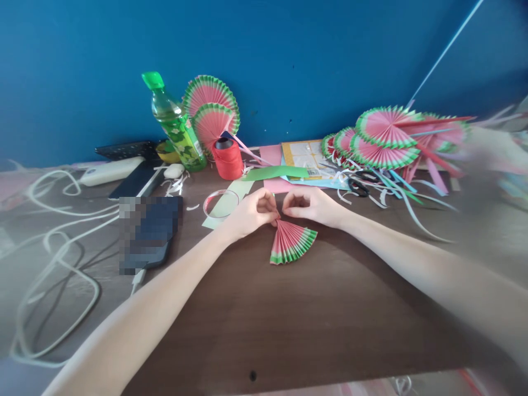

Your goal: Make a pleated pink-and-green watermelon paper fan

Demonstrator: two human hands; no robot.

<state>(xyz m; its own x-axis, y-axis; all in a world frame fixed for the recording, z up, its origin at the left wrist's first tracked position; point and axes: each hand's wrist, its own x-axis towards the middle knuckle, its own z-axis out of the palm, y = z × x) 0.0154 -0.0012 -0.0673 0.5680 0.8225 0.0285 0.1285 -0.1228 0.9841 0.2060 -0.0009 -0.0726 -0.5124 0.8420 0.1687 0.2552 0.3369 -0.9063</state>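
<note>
A pleated paper fan point(292, 243), pink with a green and white zigzag edge, is partly spread above the brown table. My left hand point(253, 212) pinches its narrow gathered end between thumb and fingers. Just to the right, my right hand point(311, 206) is curled with thumb and fingertips together near that same end. Whatever lies between those right fingertips is too small to make out. Behind the left hand lies a roll of clear tape point(221, 204), and a spool of red thread point(228, 159) stands farther back.
Several finished watermelon-patterned fans point(385, 135) are heaped at the back right, beside black-handled scissors point(359, 187) and paper strips. Green paper point(275, 173) lies behind my hands. A green-capped bottle point(177, 126) stands back left; a phone point(152, 234) and white cables point(93, 280) lie left.
</note>
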